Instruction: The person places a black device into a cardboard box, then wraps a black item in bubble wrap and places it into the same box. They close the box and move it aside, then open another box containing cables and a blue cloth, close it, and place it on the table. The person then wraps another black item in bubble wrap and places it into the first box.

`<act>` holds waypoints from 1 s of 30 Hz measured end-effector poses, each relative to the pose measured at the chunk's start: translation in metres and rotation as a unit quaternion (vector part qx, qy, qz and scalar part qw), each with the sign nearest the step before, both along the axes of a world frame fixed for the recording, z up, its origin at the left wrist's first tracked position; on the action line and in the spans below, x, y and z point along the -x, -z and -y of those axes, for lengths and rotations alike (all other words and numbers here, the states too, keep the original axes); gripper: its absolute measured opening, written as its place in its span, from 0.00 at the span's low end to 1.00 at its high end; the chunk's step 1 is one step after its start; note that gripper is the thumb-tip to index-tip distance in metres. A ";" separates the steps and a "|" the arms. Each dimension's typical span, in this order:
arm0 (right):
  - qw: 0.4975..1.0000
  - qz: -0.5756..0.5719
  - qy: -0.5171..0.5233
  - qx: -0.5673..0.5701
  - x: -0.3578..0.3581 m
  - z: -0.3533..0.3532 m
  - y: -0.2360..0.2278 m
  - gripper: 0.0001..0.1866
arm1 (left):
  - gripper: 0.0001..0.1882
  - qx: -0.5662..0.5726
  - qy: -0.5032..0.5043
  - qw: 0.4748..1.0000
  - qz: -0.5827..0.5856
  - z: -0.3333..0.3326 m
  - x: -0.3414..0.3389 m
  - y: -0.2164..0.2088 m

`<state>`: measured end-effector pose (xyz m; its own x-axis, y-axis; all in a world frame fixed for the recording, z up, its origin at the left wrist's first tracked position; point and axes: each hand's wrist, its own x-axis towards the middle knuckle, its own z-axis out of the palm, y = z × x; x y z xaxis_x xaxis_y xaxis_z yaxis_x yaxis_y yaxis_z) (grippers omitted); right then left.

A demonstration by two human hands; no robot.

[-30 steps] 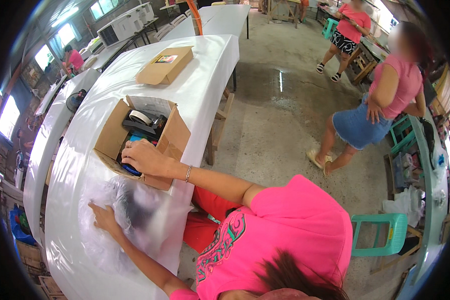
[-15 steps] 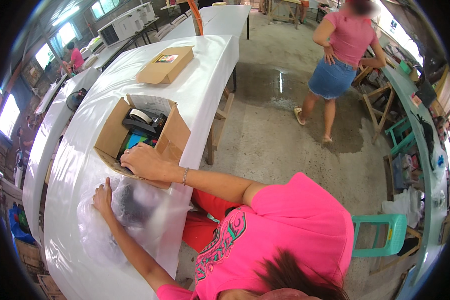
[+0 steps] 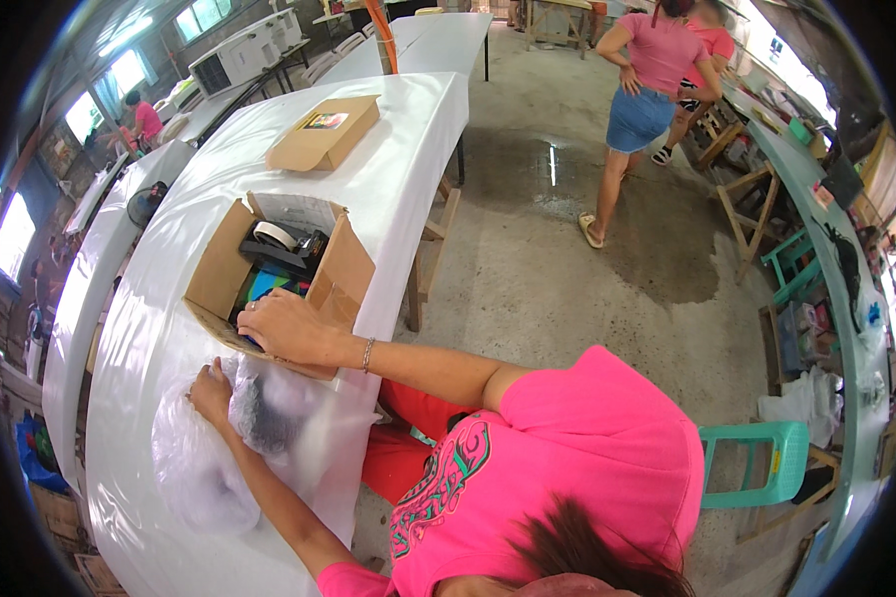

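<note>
My right hand (image 3: 287,326) reaches over the near side of an open cardboard box (image 3: 343,274), its fingers curled down inside. What those fingertips grip is hidden. A black tape dispenser (image 3: 287,261) with a pale roll of tape lies in the box, beside some blue and green material (image 3: 261,283). My left hand (image 3: 210,395) is closed on the upper part of a crumpled clear plastic bag (image 3: 194,468), just in front of the box. Something dark grey (image 3: 269,410) shows blurrily through the plastic.
A flat brown carton (image 3: 327,134) lies farther up the white-covered table (image 3: 408,129). A green plastic stool (image 3: 767,466) stands at my right. Two people stand on the wet concrete floor (image 3: 528,269) near a long side table (image 3: 816,214) cluttered with things.
My left fingers, stretched out before, have curled onto the bag, and its dark part shows more clearly. The standing person has stepped farther off, and a second person has come into view beyond.
</note>
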<state>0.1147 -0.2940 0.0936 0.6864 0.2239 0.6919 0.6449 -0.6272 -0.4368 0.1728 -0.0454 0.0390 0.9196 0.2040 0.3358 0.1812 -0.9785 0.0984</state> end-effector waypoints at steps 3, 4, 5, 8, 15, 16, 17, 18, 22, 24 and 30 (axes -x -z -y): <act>0.998 -0.006 -0.033 -0.046 0.003 0.008 -0.007 0.10 | 0.31 0.132 -0.001 0.989 0.066 -0.006 -0.003 -0.009; 0.996 -0.011 -0.055 -0.069 0.006 0.008 -0.011 0.10 | 0.32 0.182 -0.005 0.979 0.092 -0.012 -0.001 -0.013; 0.989 -0.036 -0.085 -0.111 0.010 0.007 -0.016 0.10 | 0.29 0.232 -0.011 0.962 0.141 -0.012 0.007 -0.021; 0.961 -0.087 -0.175 -0.196 0.019 -0.003 -0.027 0.10 | 0.26 0.226 0.122 0.916 0.309 -0.060 0.012 -0.020; 0.922 -0.064 -0.329 -0.193 0.050 -0.040 -0.030 0.47 | 0.29 0.628 0.234 0.666 0.328 -0.015 0.097 -0.051; 0.921 -0.046 -0.342 -0.181 0.055 -0.048 -0.031 0.52 | 0.30 0.632 0.222 0.669 0.322 -0.003 0.121 -0.057; 0.896 -0.040 -0.398 -0.192 0.059 -0.056 -0.033 0.51 | 0.30 0.622 0.214 0.686 0.310 0.009 0.139 -0.063; 0.882 -0.027 -0.428 -0.197 0.058 -0.048 -0.041 0.50 | 0.31 0.621 0.227 0.694 0.286 0.033 0.142 -0.068; 0.794 -0.211 -0.549 -0.155 0.060 -0.061 -0.040 0.45 | 0.32 0.559 0.204 0.764 0.251 0.050 0.192 -0.080; 0.847 -0.208 -0.461 -0.162 0.048 -0.064 -0.015 0.40 | 0.33 0.503 0.220 0.804 0.226 0.055 0.196 -0.093; 0.929 -0.139 -0.245 -0.241 0.017 -0.078 0.040 0.35 | 0.36 0.298 0.226 0.912 0.169 0.056 0.200 -0.120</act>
